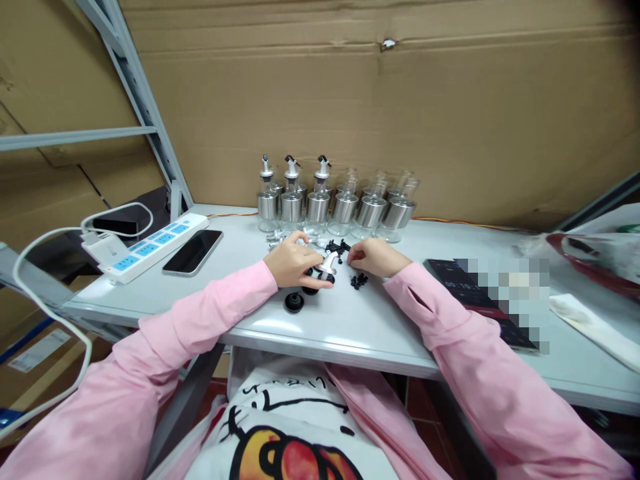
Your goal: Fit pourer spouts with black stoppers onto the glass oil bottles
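My left hand (294, 263) is closed around a silver pour spout (329, 261) with a black base, held just above the table. Below it lie round black stoppers (294, 303), one partly hidden under the hand. The fingers of my right hand (379, 257) are pinched together beside a pile of small black parts (337, 247); what they hold, if anything, is too small to make out. Under that hand sits a second cluster of tiny black pieces (359, 281). Several loose silver spouts (278, 237) lie behind my left hand, partly covered by it.
Glass bottles with steel bands (345, 208) stand in rows at the back, three front ones topped with spouts. A phone (193, 253) and power strip (150, 248) lie left. A tablet-like device (463, 288) showing a timer and a plastic bag (600, 247) are right.
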Tool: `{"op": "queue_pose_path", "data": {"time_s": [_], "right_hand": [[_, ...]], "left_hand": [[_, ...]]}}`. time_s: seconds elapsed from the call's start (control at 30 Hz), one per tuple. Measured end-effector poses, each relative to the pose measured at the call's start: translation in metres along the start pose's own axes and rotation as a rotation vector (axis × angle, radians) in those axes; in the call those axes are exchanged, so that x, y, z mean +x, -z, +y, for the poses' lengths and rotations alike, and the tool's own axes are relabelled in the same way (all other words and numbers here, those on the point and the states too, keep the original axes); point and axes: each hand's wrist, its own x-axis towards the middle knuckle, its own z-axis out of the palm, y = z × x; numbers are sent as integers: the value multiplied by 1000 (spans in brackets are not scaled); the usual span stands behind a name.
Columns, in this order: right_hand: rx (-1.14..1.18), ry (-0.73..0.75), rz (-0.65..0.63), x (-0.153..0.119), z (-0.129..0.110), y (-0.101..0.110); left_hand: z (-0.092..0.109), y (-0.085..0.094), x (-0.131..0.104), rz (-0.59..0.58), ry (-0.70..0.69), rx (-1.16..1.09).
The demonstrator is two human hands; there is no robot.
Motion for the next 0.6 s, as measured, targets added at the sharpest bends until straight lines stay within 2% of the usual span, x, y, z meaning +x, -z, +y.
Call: {"op": "queue_pose_path", "data": {"time_s": [0.13, 0.27, 0.37, 0.5, 0.6], "right_hand": [[-25, 34, 49, 0, -1, -1], [78, 141, 30, 1, -8, -6], [88, 218, 26, 2, -13, -9], [81, 201, 0, 2, -15, -9], [95, 180, 7, 1, -16, -9]], "left_hand": [[0, 0, 0, 27, -21, 14], [0, -1, -1, 91, -59, 36], [0, -1, 0, 68, -51, 40], [0, -1, 0, 43, -36, 42], [0, -1, 0, 77, -51, 45]]}}
